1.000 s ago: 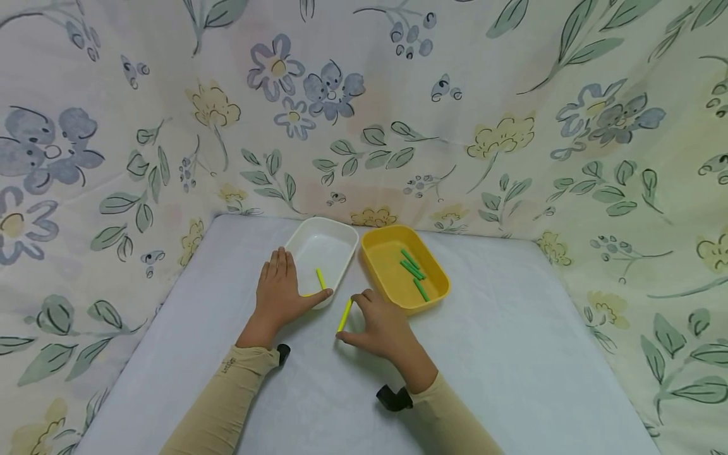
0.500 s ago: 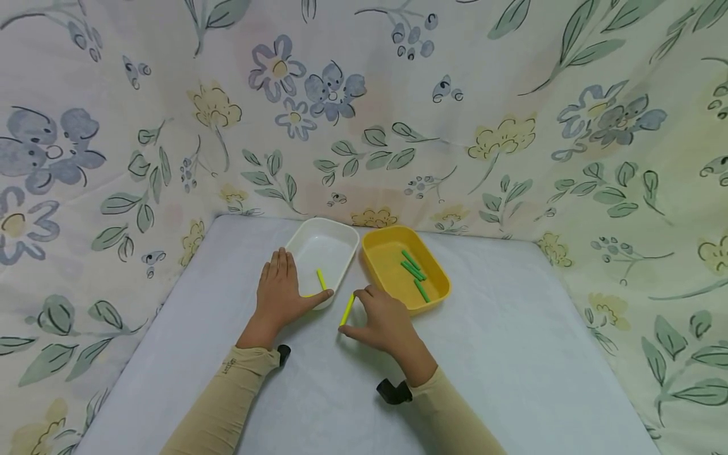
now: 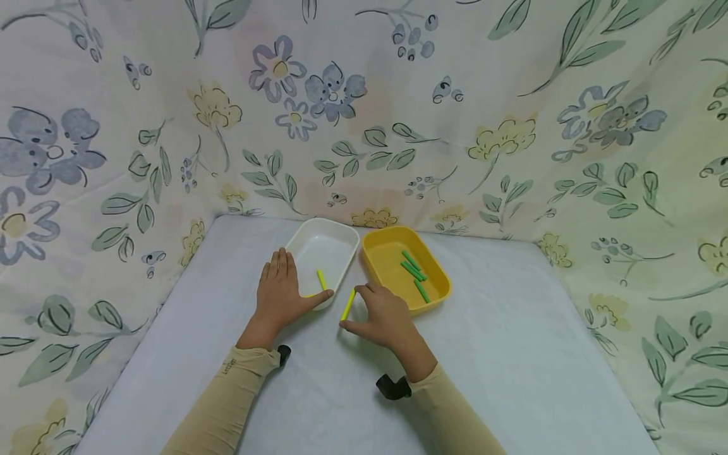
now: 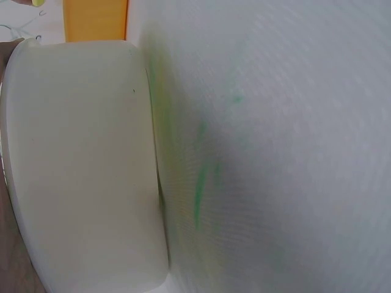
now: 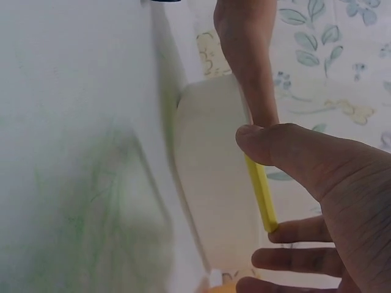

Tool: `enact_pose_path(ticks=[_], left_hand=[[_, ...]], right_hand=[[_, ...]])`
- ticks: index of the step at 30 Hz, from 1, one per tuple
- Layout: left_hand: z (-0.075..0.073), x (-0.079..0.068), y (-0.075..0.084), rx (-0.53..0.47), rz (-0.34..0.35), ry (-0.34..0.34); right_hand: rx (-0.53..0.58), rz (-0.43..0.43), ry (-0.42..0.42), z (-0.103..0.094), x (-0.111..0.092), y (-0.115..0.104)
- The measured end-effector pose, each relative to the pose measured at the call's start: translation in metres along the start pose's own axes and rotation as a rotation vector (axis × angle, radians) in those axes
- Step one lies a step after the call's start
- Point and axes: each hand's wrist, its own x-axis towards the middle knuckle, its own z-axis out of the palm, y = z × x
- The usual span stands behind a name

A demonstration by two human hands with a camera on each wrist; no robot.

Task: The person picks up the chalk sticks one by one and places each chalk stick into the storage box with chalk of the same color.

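Note:
Between thumb and fingertip my right hand (image 3: pixel 385 319) pinches a short yellow stick (image 3: pixel 348 306) by its two ends, above the cloth just right of the white tray (image 3: pixel 351 248). In the right wrist view the yellow stick (image 5: pixel 261 192) spans from thumb to finger, with the white tray's wall behind it. My left hand (image 3: pixel 280 291) rests on the near left rim of that tray, fingers straight and thumb spread along the near edge. Inside the tray lies one yellow stick (image 3: pixel 321 279); another yellow piece (image 3: pixel 309 295) is partly hidden by the thumb.
A yellow tray (image 3: pixel 372 256) stands to the right of the white one, holding several green sticks (image 3: pixel 413 270). White cloth (image 3: pixel 512 354) covers the table. A floral curtain (image 3: pixel 432 126) hangs behind. Faint green marks (image 4: pixel 200 189) show on the cloth in the left wrist view.
My right hand has moved slightly up and away from me with the yellow stick. The left hand and both trays have stayed in place.

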Motion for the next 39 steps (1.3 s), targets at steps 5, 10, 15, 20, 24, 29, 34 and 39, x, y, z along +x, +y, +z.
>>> enact_pose_path(ticks=[5, 10, 15, 20, 24, 29, 34, 39], left_hand=[[-0.002, 0.000, 0.001, 0.002, -0.001, -0.011], [-0.003, 0.000, 0.001, -0.002, -0.005, -0.020], [-0.002, 0.000, 0.001, -0.002, -0.003, -0.011], [-0.001, -0.001, 0.000, -0.006, 0.000, -0.008], [-0.001, -0.001, 0.000, -0.006, -0.002, -0.013], [-0.001, -0.001, 0.000, -0.005, -0.001, -0.009], [-0.001, 0.000, 0.000, -0.004, -0.003, -0.001], [-0.001, 0.000, 0.000, -0.004, -0.003, -0.005]], right_hand=[[0.026, -0.004, 0.002, -0.003, 0.003, 0.000], [-0.012, 0.002, 0.019, -0.004, 0.008, 0.002], [-0.006, 0.015, 0.031, -0.005, 0.012, 0.004], [0.034, 0.044, 0.018, -0.005, 0.015, 0.005], [0.059, 0.074, 0.008, -0.007, 0.020, 0.006], [0.072, 0.092, 0.010, -0.007, 0.026, 0.006], [0.057, 0.106, 0.015, -0.007, 0.033, 0.007], [0.074, 0.132, -0.001, -0.007, 0.037, 0.008]])
